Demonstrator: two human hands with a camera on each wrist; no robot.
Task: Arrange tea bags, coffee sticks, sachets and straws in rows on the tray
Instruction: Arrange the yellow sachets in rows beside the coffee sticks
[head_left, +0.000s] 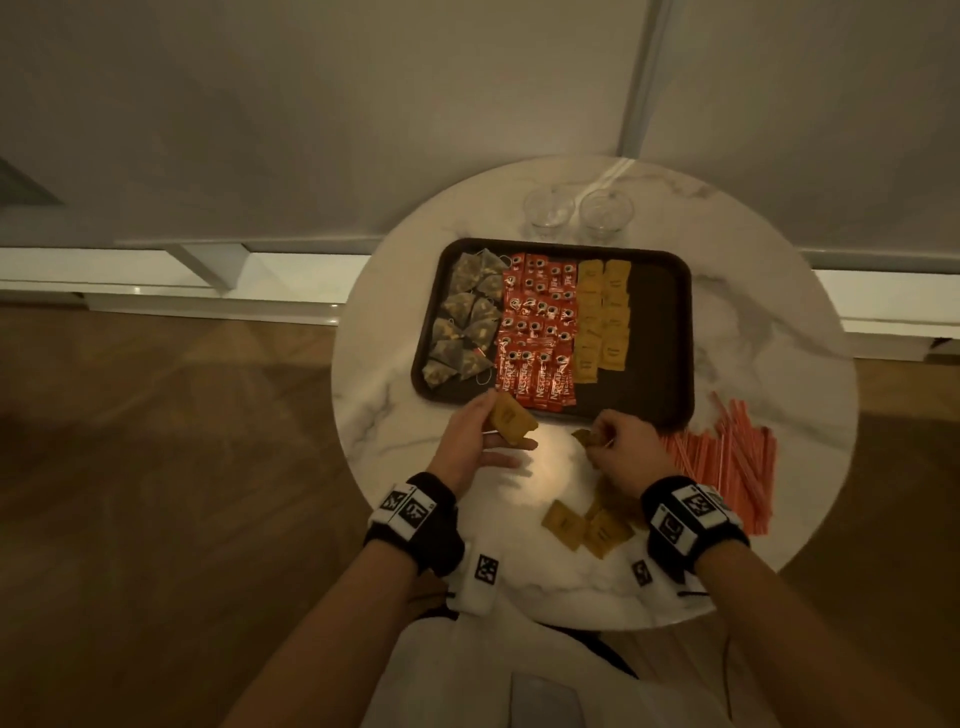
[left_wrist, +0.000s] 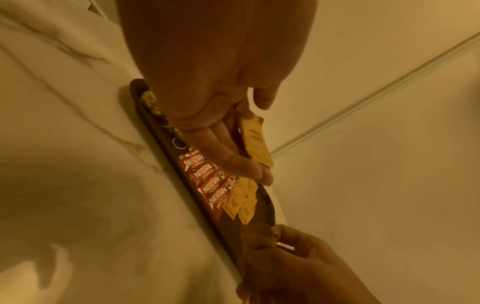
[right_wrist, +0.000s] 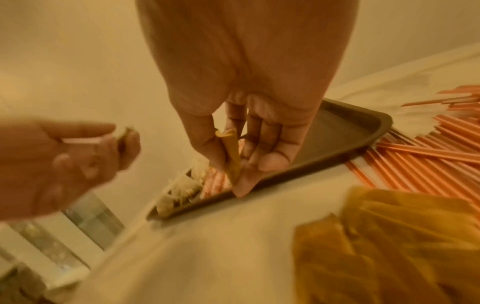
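sachet (head_left: 511, 419) pinched in left hand (head_left: 470, 441) fingers; right hand (head_left: 621, 449) fingers pinch another.

The room is dim and warm-toned. In the head view one bright pool of light falls on the table (head_left: 540, 462) just in front of the tray (head_left: 660, 364), while the floor around the table sinks into shadow. The wall lines bend toward the edges. Both wrist views carry a heavy yellow cast; the right wrist view is smeared with motion blur, worst on the yellow sachets (right_wrist: 389, 246) nearest the lens.
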